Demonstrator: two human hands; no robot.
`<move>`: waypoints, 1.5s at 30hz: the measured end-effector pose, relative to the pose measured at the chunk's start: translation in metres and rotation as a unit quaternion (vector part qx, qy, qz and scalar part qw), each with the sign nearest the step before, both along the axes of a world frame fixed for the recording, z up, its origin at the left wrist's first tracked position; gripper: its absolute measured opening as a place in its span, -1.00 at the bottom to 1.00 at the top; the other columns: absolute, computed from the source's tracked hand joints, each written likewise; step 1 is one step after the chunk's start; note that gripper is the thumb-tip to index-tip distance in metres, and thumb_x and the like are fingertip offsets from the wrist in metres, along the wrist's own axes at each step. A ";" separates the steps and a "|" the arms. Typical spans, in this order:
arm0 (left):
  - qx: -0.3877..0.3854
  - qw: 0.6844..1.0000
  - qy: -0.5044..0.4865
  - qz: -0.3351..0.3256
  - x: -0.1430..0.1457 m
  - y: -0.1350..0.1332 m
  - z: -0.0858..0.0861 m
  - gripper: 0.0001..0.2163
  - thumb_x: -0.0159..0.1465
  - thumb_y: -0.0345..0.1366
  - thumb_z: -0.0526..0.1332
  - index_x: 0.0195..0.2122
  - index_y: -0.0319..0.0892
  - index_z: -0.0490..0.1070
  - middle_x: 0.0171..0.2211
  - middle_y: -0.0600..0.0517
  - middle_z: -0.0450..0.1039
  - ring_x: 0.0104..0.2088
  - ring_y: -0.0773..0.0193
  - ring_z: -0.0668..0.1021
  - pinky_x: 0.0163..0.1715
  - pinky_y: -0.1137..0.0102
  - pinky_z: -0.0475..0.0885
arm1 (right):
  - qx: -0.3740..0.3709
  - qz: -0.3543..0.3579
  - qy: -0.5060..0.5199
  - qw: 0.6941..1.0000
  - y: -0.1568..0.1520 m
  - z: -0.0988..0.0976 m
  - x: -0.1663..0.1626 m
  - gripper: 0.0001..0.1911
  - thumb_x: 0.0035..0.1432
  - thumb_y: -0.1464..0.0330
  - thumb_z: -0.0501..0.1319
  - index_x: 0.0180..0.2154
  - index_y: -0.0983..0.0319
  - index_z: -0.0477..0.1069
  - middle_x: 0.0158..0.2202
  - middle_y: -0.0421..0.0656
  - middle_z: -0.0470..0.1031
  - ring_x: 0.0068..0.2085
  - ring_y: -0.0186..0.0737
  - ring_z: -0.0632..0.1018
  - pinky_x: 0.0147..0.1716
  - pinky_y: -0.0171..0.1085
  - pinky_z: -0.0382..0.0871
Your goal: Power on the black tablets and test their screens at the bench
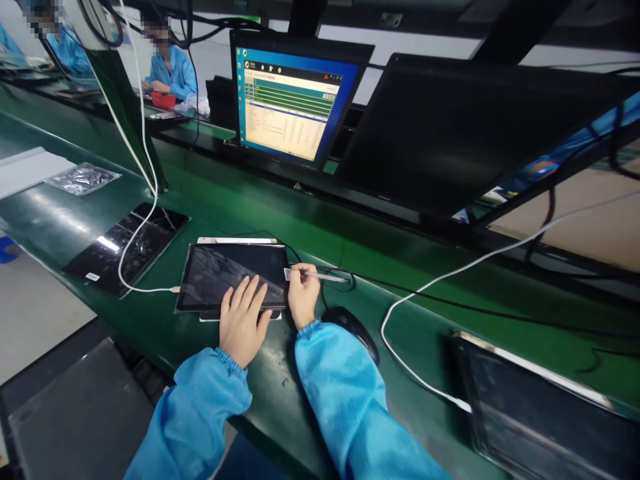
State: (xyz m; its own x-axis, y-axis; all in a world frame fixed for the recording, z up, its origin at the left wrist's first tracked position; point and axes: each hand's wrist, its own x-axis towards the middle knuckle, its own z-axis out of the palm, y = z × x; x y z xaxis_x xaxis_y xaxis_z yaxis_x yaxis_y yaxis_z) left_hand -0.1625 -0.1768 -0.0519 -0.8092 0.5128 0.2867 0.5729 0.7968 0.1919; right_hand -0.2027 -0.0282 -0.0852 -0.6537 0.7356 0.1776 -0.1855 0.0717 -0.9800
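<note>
A dark-screened tablet (215, 273) lies on the green bench, on top of a pale-edged flat piece (237, 241) whose rest is hidden. My left hand (245, 323) rests on the tablet's lower right area with fingers spread. At the tablet's right edge, my right hand (303, 297) is closed round a thin, clear pen (327, 276), its back end pointing right. A small white label (287, 274) shows beside my right fingertips. A white cable (150, 291) runs to the tablet's left side. Just right of my right wrist sits a black mouse (351, 328).
Behind the bench stand a lit monitor (290, 107) and a dark monitor (465, 133). Another dark panel (130, 247) lies left, and a cabled tablet (545, 407) lies right. A plastic bag (83, 179) is farther left. People in blue sleeves sit across the line.
</note>
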 end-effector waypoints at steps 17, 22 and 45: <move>-0.004 1.000 0.016 0.001 0.001 0.000 0.000 -0.61 0.39 -0.26 0.01 0.23 -0.16 0.22 0.31 0.01 0.15 0.31 0.09 0.18 0.23 0.07 0.02 | 0.021 -0.020 0.010 1.000 -0.002 0.005 0.004 -0.85 0.07 0.25 0.08 -0.40 0.20 0.27 -0.52 -0.29 0.32 -0.46 -0.29 0.36 -0.39 -0.29 0.26; -0.007 1.000 0.016 0.001 0.000 0.000 0.000 -0.61 0.39 -0.26 0.01 0.23 -0.16 0.21 0.32 0.00 0.15 0.31 0.08 0.18 0.23 0.06 0.02 | 0.023 -0.018 0.009 1.000 -0.002 0.006 0.004 -0.85 0.07 0.25 0.08 -0.40 0.20 0.28 -0.51 -0.27 0.33 -0.45 -0.28 0.37 -0.39 -0.29 0.27; 0.090 0.987 0.130 0.033 -0.059 -0.115 0.038 -0.62 0.32 -0.26 -0.08 -0.08 -0.35 0.44 0.00 -0.41 0.45 0.07 -0.22 0.48 0.04 -0.17 0.36 | 0.179 0.039 0.056 0.982 -0.010 0.034 0.029 -0.73 0.33 0.36 -0.09 -0.16 0.17 0.37 -0.41 -0.19 0.54 -0.35 -0.23 0.55 -0.25 -0.25 0.36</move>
State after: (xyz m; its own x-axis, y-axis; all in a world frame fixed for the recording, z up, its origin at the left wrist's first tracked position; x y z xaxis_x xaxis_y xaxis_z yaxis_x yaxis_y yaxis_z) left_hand -0.2216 -0.2915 -0.0136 -0.7264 0.3833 0.5704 0.5692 0.8007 0.1868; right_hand -0.1737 -0.0383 -0.0509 -0.6673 0.5621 0.4886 -0.3085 0.3884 -0.8683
